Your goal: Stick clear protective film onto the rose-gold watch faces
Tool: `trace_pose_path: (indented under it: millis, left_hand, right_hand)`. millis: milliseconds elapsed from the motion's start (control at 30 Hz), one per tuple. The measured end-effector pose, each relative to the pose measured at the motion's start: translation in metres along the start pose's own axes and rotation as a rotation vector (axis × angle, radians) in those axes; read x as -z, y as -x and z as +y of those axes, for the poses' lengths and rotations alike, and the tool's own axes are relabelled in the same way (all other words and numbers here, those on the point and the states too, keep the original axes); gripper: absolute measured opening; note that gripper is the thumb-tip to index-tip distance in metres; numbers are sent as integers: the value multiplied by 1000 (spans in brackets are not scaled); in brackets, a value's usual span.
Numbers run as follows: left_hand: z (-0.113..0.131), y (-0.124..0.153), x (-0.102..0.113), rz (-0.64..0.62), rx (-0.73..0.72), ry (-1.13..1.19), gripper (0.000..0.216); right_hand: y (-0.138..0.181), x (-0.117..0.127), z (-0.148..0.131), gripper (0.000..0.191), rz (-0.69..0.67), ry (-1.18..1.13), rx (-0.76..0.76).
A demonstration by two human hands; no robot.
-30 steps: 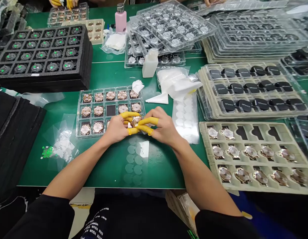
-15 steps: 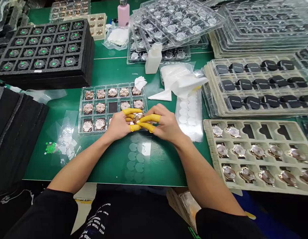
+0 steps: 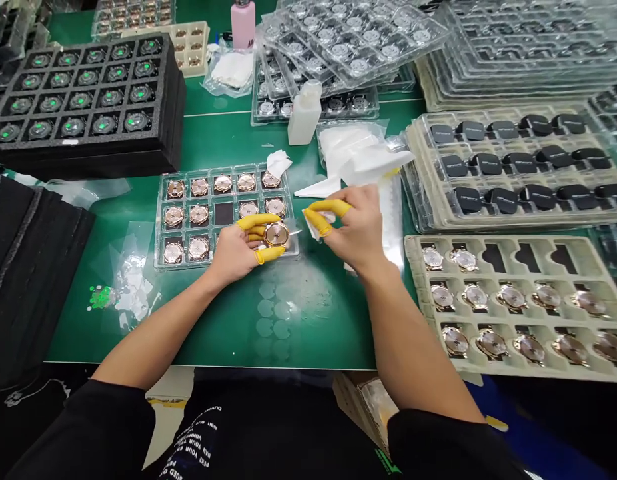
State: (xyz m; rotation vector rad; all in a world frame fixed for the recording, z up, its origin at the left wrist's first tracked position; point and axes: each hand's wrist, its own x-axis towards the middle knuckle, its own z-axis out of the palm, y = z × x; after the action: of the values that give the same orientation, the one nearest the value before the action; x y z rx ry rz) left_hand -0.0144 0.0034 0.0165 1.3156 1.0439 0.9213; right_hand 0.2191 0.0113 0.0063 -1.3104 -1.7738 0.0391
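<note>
Yellow rubber finger cots (image 3: 261, 221) covered several fingertips of the left grip (image 3: 233, 250) and right grip (image 3: 361, 230). Black short sleeves (image 3: 103, 427) filled the lower left and lower right corners; the black shirt (image 3: 258, 420) bore white printed lettering (image 3: 201, 440) at bottom centre

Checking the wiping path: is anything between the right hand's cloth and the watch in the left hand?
Nothing visible; open space separates the cloth in the right hand from the watch in the left hand.
</note>
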Motion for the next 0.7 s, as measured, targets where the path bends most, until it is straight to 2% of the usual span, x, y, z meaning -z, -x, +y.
trace_pose_path:
  millis: [67,167,233,333,433,500,633,700]
  left_hand:
    - [-3,5,0,-4,-91,-39,57]
    - [-10,10,1,-38,-233,-157,48]
    - [-12,12,3,-47,-317,-253,43]
    - [-11,12,6,-38,-385,-373,42]
    - [-8,12,6,-15,-367,-358,43]
    - [-8,11,5,-7,-327,-254,45]
    - [-8,11,1,71,-255,-111,49]
    - [-9,12,0,119,-258,-115,48]
  right_hand:
    - [-1,10,7,24,-32,-51,-69]
    - [0,17,3,35,-220,-233,-170]
    - [1,16,-5,34,-310,-311,-223]
    - [2,10,-12,31,-335,-406,-302]
    - [2,8,-13,37,-358,-516,-367]
    - [1,8,-14,38,-310,-513,-328]
    - [1,11,-20,29,-103,-315,-60]
    - [4,9,-25,26,-69,-284,5]
